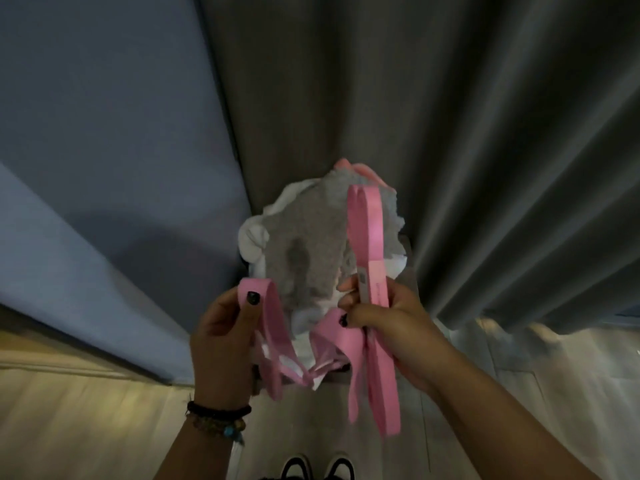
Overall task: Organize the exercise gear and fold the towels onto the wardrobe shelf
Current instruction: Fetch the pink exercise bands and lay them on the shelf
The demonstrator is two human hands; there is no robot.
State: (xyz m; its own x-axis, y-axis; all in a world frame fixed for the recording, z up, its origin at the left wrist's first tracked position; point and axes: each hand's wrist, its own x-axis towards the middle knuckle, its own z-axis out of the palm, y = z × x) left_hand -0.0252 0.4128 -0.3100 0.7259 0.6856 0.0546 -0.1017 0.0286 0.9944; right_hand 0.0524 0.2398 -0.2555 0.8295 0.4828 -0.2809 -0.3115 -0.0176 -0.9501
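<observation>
Two hands hold up a pink band over a pile of towels.
The left hand (221,327) pinches one loop of the pink band (365,230). The right hand (384,317) grips the folded part, fingers curled. The gray towel (308,237) lies just under them.

A grey curtain (450,133) hangs beside a blue wall (104,116) above pale wood-look floor (86,427), dimly lit.

No text can be read. The pink band (367,237) held at 4 o'clock from centre carries a line of faint print and a small grey tag (362,284), both too blurred to make out.
</observation>
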